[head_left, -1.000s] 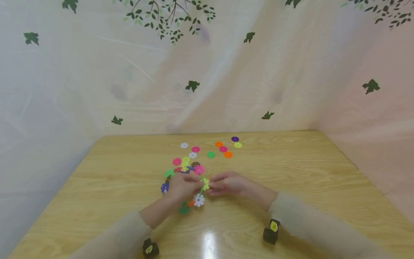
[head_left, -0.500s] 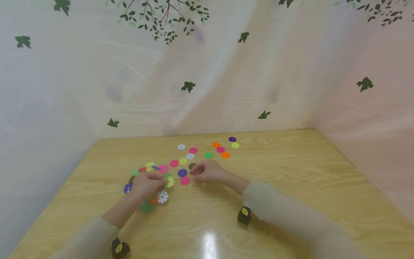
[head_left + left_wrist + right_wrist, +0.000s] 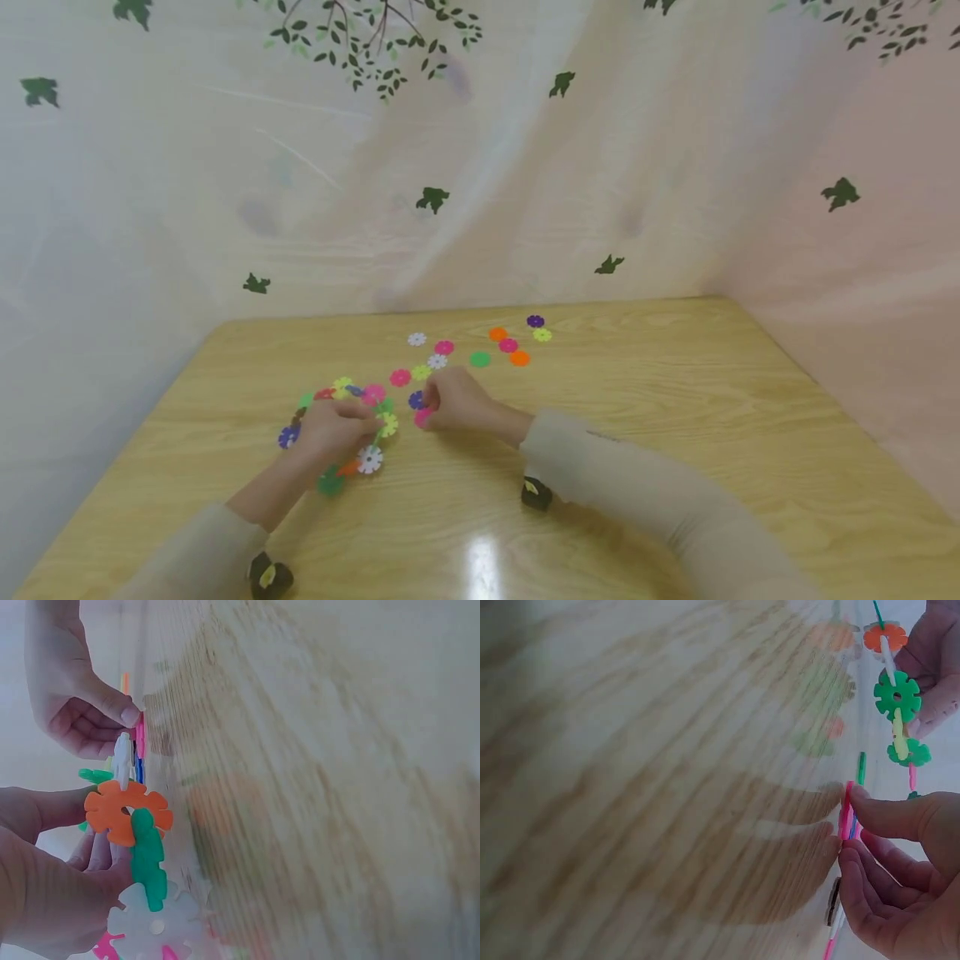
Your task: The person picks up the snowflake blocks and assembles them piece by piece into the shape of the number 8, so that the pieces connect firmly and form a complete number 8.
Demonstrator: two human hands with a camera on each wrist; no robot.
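My left hand [image 3: 333,432] grips a looped chain of slotted flower-shaped discs, with its fingertips at a yellow disc [image 3: 387,425]. A white disc [image 3: 370,459] and a dark green disc [image 3: 331,480] form the chain's near side. In the left wrist view an orange disc [image 3: 129,812] slots onto a green one [image 3: 149,862] in front of that hand. To the right, my right hand [image 3: 457,402] pinches a loose pink disc [image 3: 847,810] by its edges, low over the wooden table. A dark blue disc [image 3: 416,400] lies right beside the pink one, partly covered by the fingers.
Loose discs lie farther back on the table [image 3: 637,400]: a pink one [image 3: 401,377], a white one [image 3: 417,339], a green one [image 3: 480,359], an orange one [image 3: 520,358] and a purple one [image 3: 536,321]. A pale curtain [image 3: 510,167] with leaf prints hangs behind the table.
My left hand has moved left with the chain. My right hand has left the chain's yellow disc, moved left and taken hold of the loose pink disc.
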